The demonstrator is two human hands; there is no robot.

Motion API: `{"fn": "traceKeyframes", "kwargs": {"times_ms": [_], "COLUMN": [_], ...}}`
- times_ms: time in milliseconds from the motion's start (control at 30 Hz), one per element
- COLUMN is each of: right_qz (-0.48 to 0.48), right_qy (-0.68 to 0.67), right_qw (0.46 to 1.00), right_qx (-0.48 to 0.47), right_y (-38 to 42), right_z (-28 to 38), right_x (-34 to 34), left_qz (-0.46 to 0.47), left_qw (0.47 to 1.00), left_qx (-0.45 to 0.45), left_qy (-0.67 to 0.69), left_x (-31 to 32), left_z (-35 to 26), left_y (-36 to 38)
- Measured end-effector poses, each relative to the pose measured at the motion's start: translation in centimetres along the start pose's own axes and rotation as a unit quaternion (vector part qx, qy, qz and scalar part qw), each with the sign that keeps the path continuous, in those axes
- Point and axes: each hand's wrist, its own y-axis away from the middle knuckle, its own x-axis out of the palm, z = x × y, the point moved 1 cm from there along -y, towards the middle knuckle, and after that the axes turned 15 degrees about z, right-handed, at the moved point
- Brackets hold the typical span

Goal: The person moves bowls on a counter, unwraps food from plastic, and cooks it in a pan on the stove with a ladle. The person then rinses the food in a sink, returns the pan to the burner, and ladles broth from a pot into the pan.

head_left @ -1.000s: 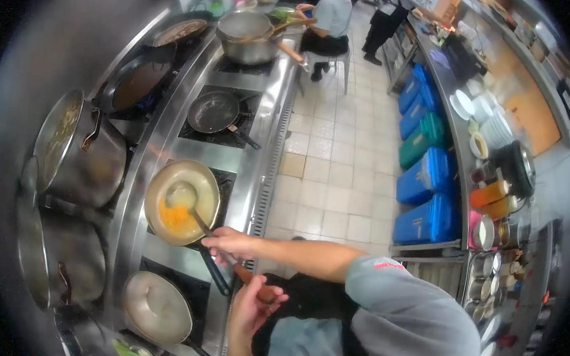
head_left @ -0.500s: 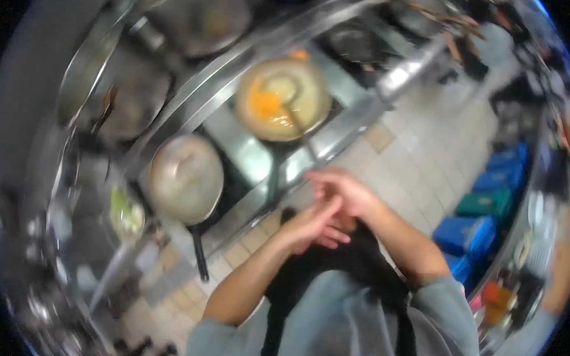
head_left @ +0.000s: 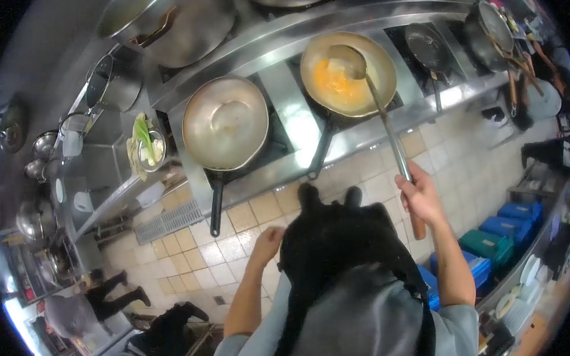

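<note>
My right hand [head_left: 420, 194] is wrapped round the handle of a long ladle [head_left: 393, 140]. The ladle's bowl rests in a wide pan [head_left: 386, 63] on the stove, touching a yellow-orange mixture [head_left: 333, 83] that looks like egg. Beside my waist, over the floor, hangs my left hand [head_left: 268, 243] with its fingers curled; whether it holds anything is hidden. An empty-looking pan [head_left: 226, 125] with a black handle stands on the burner to the left of the egg pan.
Large pots [head_left: 190, 25] stand behind the stove. A bowl with green and white vegetables [head_left: 151, 149] is at the left. Dark pans [head_left: 428, 48] are on the right burners. Blue bins [head_left: 505, 227] line the right side. Other people [head_left: 71, 312] are at the lower left.
My hands were close together in front of me and are now apart. The right one has taken hold of the ladle; the left has moved down to the side. The view has shifted.
</note>
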Motion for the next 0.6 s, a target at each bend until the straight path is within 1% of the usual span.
{"fn": "traceKeyframes", "kwargs": {"times_ms": [33, 100, 133, 167, 200, 267, 300, 333, 367, 400, 467, 500, 567, 600], "right_qz": [-0.005, -0.003, -0.001, 0.0, 0.0, -0.005, -0.002, -0.013, -0.024, -0.021, -0.028, -0.029, -0.048, -0.05], "right_qy": [0.014, 0.009, 0.022, 0.036, 0.036, 0.025, 0.027, 0.041, 0.056, 0.057, 0.091, 0.092, 0.103, 0.104], "right_qw": [1.0, 1.0, 1.0, 0.999, 0.999, 1.0, 1.0, 0.999, 0.998, 0.998, 0.995, 0.995, 0.993, 0.992], "right_qx": [0.0, -0.002, -0.003, -0.005, -0.005, 0.001, 0.002, -0.003, -0.008, -0.008, -0.024, -0.023, -0.042, -0.041], "right_y": [0.4, 0.7, 0.7, 0.6, 0.4, -0.2, -0.7, -1.2, -1.5, -1.8, -2.1, -2.2, -2.1, -2.2], "right_z": [0.3, 0.2, -0.1, -0.3, -0.6, -1.3, -1.8, -2.5, -2.8, -2.8, -2.4, -2.2, -1.7, -1.9], "right_x": [0.0, 0.4, 0.5, 0.5, 0.5, 0.5, 0.4, 0.1, -0.2, -0.4, -0.9, -1.1, -1.5, -1.8], "left_qz": [-0.035, -0.017, 0.031, 0.078, 0.078, 0.106, 0.104, 0.019, -0.069, -0.072, -0.088, -0.087, -0.132, -0.13], "left_qw": [0.999, 0.995, 0.988, 0.953, 0.953, 0.904, 0.906, 0.981, 0.997, 0.996, 0.989, 0.989, 0.987, 0.988], "left_qx": [-0.023, -0.094, -0.032, 0.031, 0.032, -0.038, -0.04, -0.035, -0.026, -0.028, -0.116, -0.116, -0.052, -0.038], "left_qy": [-0.035, -0.007, -0.15, -0.29, -0.29, -0.412, -0.409, -0.192, 0.037, 0.039, 0.0, 0.001, 0.08, 0.074], "left_x": [0.8, 2.6, 3.3, 3.8, 3.9, 4.2, 4.6, 4.6, 4.7, 4.3, 2.0, 1.5, 0.6, 0.0], "left_z": [5.5, 19.0, 24.1, 26.7, 26.3, 25.7, 27.0, 28.2, 29.3, 27.4, 18.8, 17.2, 15.5, 15.3], "left_y": [-0.5, -1.3, -0.8, -0.4, 0.0, 1.1, 0.9, 0.4, 0.3, 0.7, 1.1, 0.7, 0.1, -0.2]}}
